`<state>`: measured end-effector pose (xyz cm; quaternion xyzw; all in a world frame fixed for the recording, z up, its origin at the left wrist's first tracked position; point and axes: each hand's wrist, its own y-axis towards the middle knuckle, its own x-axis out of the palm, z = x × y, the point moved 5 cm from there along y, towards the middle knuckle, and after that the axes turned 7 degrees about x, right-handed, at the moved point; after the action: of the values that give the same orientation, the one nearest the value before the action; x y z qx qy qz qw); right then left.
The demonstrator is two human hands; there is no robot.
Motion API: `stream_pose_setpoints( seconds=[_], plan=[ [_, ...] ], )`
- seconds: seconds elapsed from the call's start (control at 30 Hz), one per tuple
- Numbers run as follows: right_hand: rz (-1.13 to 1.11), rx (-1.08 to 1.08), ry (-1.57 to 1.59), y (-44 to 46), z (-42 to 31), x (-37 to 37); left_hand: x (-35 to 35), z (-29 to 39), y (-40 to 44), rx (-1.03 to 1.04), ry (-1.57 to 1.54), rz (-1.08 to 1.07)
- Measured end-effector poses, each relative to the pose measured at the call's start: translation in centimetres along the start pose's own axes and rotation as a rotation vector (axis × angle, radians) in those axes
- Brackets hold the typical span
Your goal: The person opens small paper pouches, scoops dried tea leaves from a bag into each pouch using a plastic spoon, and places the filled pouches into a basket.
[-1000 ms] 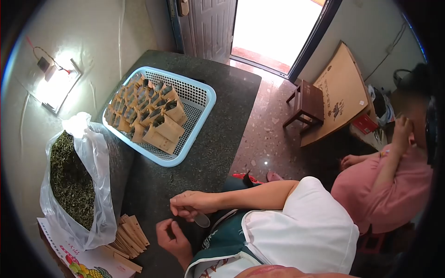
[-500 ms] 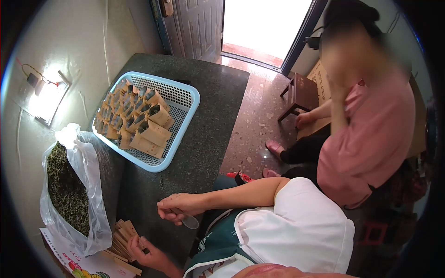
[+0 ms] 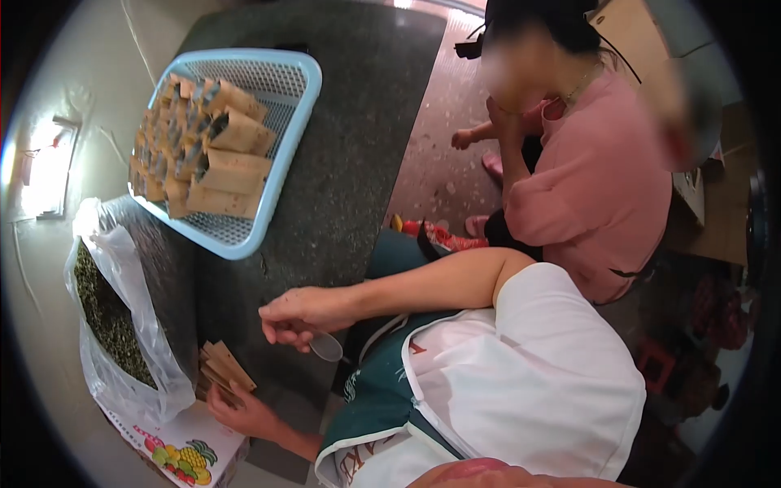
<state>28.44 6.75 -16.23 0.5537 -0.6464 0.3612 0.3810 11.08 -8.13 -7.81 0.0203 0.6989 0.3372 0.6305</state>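
My right hand (image 3: pixel 299 315) is closed around a clear plastic spoon (image 3: pixel 327 347), its round bowl sticking out below the fingers, above the dark tabletop. Lower in the view, my left hand (image 3: pixel 241 407) has its fingers closed on brown paper packets (image 3: pixel 221 368) at the table's near side. Beside them a clear plastic bag (image 3: pixel 134 276) lies open, with dried green leaf bits (image 3: pixel 110 321) inside. Farther off, a light blue plastic basket (image 3: pixel 279 195) holds many filled brown paper packets (image 3: pixel 232 171), standing in rows with their tops open.
A white carton with printed fruit (image 3: pixel 183 459) sits below the bag. The dark stone tabletop (image 3: pixel 350 106) extends to the right of the basket. A person in a pink top (image 3: pixel 586 195) sits nearby, one hand raised to the face. A bright lamp (image 3: pixel 49 171) glows against the wall.
The view has turned, so the basket appears higher and farther left and the doorway has mostly left the frame. My left hand's fingers have shifted on the packets; the spoon stays in my right hand.
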Motion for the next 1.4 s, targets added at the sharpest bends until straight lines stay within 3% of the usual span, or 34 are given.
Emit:
stream_pose_setpoints(
  seconds=[0.07, 0.13, 0.3, 0.4, 0.7, 0.77, 0.9, 0.97, 1.23, 1.33, 1.4],
  plan=[
    [0.002, -0.006, 0.015, -0.1, -0.1, 0.0, 1.7, -2.6, -0.9, -0.031, 0.083, -0.103],
    [-0.007, 0.0, 0.033, 0.0, 0.1, -0.2, 3.5, -3.9, -1.7, -0.134, -0.053, -0.208],
    [-0.014, -0.001, 0.077, 0.1, 0.2, -0.1, 4.2, -4.5, -1.5, -0.135, -0.074, -0.249],
    [0.006, 0.012, 0.041, 0.0, -0.1, 0.0, 4.0, -5.3, -1.1, -0.252, -0.18, -0.231],
    [0.003, 0.007, 0.032, 0.1, 0.0, 0.0, 3.4, -5.6, -1.0, -0.187, -0.222, -0.243],
    [0.0, -0.002, 0.036, 0.1, 0.2, -0.1, 3.2, -6.9, -1.0, -0.116, -0.08, -0.301],
    [0.048, 0.013, 0.006, 0.0, 0.2, 0.2, 2.3, -6.4, -0.6, -0.133, -0.078, -0.141],
    [0.073, -0.001, -0.075, -0.2, 0.1, 0.4, 1.3, -5.9, -0.5, -0.305, -0.093, -0.062],
    [0.109, 0.001, -0.382, -1.3, -3.1, 4.1, 1.9, -7.2, -1.9, -0.419, -0.315, -0.058],
    [0.055, -0.421, -0.651, -2.0, -11.5, 8.7, 2.8, -7.8, -2.4, -0.407, -0.4, -0.084],
    [0.227, -0.621, -0.659, -2.9, -17.0, 10.2, 2.1, -6.5, -2.0, -0.397, -0.455, -0.047]
  ],
)
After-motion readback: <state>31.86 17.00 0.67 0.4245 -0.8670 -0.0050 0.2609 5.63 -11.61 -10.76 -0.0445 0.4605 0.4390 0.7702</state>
